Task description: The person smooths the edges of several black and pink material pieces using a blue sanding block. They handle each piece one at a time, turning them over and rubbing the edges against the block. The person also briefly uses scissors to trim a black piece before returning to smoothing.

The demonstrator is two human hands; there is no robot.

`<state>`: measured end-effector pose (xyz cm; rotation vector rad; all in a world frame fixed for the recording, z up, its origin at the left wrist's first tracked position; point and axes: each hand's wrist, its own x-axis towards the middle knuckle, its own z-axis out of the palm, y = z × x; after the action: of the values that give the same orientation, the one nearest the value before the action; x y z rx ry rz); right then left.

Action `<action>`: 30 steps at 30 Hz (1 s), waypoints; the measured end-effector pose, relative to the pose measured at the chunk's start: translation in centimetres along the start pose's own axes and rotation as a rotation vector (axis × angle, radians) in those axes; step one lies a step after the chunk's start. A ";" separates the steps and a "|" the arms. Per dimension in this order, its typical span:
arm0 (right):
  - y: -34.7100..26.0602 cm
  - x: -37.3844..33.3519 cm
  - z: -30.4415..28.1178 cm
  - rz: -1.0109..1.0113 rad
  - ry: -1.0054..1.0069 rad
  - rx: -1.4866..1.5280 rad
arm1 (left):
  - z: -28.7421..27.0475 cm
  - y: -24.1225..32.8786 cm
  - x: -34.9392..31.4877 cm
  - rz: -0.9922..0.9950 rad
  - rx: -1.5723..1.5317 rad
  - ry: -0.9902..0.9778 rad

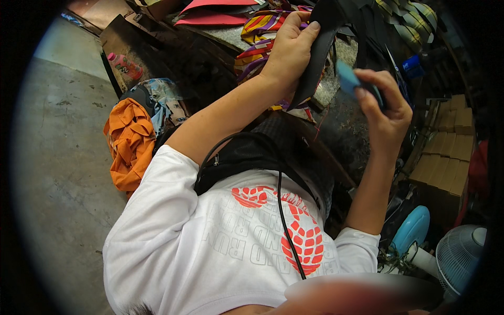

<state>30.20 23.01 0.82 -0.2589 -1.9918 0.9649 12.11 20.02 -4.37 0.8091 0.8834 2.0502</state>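
Note:
My left hand point(290, 50) is closed on a long, curved black strip point(321, 52) of smooth, flexible-looking material, its thumb pressed on the strip's edge. The strip hangs tilted, and its upper part runs to the top of the head view. To its right, my raised right hand point(387, 100) grips a small light-blue, block-like piece point(346, 77) between thumb and fingers. That piece is smeared by motion, so its kind does not show. It is close beside the strip, and I cannot tell whether they touch. Patterned yellow, red and purple cloth point(257, 26) lies behind my left hand.
Scissors point(397, 71) and a blue object point(412, 66) lie right of my right hand. Red sheets point(215, 9) are at the back. A pink bottle point(125, 65) and orange cloth point(130, 144) sit left. Stacked brown boxes point(441, 149) and a fan point(462, 257) stand right.

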 end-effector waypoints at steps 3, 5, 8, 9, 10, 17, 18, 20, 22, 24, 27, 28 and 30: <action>0.2 0.3 0.6 0.033 0.067 -0.156 | 0.2 -0.5 0.2 0.049 0.022 -0.022; -0.3 -0.3 1.0 0.083 -0.002 -0.214 | 0.2 -0.6 0.6 0.135 0.072 -0.020; -0.8 -1.2 1.3 -0.019 -0.064 -0.162 | -0.5 -0.4 1.6 0.187 0.093 -0.002; -0.9 -1.4 1.2 -0.047 -0.086 -0.142 | -0.7 -0.5 1.7 0.154 0.120 0.004; -1.1 -1.5 0.8 -0.035 -0.106 -0.137 | -1.0 -0.4 1.8 0.120 0.147 0.009; -0.6 -1.3 0.0 0.070 -0.075 -0.104 | -0.1 -1.4 1.7 0.179 0.121 0.038; -0.7 -1.4 -0.2 0.076 -0.125 -0.054 | -0.1 -1.3 1.8 0.219 0.059 0.034; -0.5 -1.6 -0.7 0.069 -0.221 0.060 | -0.4 -0.7 1.7 0.170 0.132 0.059; -0.2 -1.5 -1.4 0.153 0.044 0.117 | -1.0 0.0 1.4 0.066 0.127 0.039; 0.2 -0.9 -2.2 0.290 0.290 0.213 | -1.4 0.7 0.8 0.017 0.087 0.004; 0.4 0.9 -3.5 0.356 0.306 0.348 | -1.4 1.4 -0.1 -0.010 0.087 -0.068; 0.3 1.6 -3.7 0.322 0.287 0.411 | -1.2 1.6 -0.4 0.003 0.103 -0.089; 0.0 3.1 -3.8 0.273 0.271 0.552 | -0.7 2.0 -1.0 0.032 0.117 -0.114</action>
<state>31.34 26.62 3.97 -0.3343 -1.4026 1.5225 11.37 18.06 -3.43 0.9997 0.9386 1.9723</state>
